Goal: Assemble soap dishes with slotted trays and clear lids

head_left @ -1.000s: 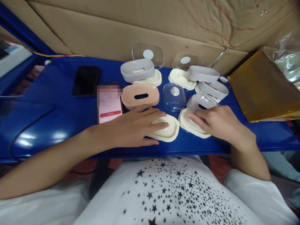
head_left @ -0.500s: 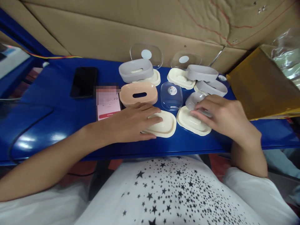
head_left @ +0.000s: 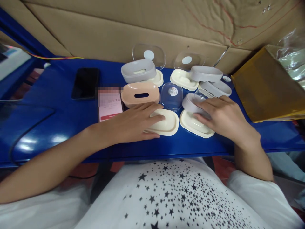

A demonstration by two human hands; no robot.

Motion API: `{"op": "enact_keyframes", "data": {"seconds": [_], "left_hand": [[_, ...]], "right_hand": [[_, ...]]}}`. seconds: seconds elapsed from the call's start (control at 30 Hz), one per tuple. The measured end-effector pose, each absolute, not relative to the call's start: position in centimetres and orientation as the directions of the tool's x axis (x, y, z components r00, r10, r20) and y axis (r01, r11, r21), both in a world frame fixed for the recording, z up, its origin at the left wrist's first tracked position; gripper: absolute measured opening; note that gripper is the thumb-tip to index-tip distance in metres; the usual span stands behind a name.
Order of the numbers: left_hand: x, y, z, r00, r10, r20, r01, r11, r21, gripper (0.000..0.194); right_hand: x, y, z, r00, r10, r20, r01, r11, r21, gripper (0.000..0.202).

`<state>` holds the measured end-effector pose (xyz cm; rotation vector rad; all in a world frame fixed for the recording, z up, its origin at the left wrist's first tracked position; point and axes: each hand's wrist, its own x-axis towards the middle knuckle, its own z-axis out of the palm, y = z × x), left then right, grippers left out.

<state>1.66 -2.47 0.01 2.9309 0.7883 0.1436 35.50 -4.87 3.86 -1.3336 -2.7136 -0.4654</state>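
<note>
brown cardboard backs a glossy blue table.

Cream tray partly behind left grip, phone screen partly blurred

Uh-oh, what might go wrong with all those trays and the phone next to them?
The gray tray at the right hand might slip and bump the clear lid nearby.

The left hand, close to the peach tray, could nudge it into the pink-screened phone.
</note>
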Motion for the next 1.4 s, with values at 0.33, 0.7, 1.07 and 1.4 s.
{"op": "enact_keyframes", "data": {"seconds": [0.33, 0.7, 1.07, 1.4], "left_hand": [[3.5, -3.8, 0.8, 0.636, 0.731, 0.248, 0.674, -0.683, 0.282, 0.107], [0.6, -2.4, 3.4, 0.788, 0.51, 0.344, 0.377, -0.842, 0.386, 0.03], [-0.4, -1.4, 2.3, 0.856, 0.51, 0.08, 0.418, -0.776, 0.472, 0.033], [0.3, -2.6, 1.2, 0.845, 0.531, 0.066, 0.497, -0.824, 0.271, 0.029]], "right_hand": [[31.9, -6.0, 2.3, -0.757, 0.506, 0.414, 0.611, 0.772, 0.176, 0.029], [31.9, -5.3, 1.3, -0.781, 0.424, 0.459, 0.473, 0.881, -0.011, 0.038], [32.2, -4.8, 1.1, -0.851, 0.426, 0.308, 0.367, 0.901, -0.232, 0.018], [31.6, -4.8, 0.5, -0.902, 0.368, 0.224, 0.347, 0.929, -0.13, 0.028]]}}
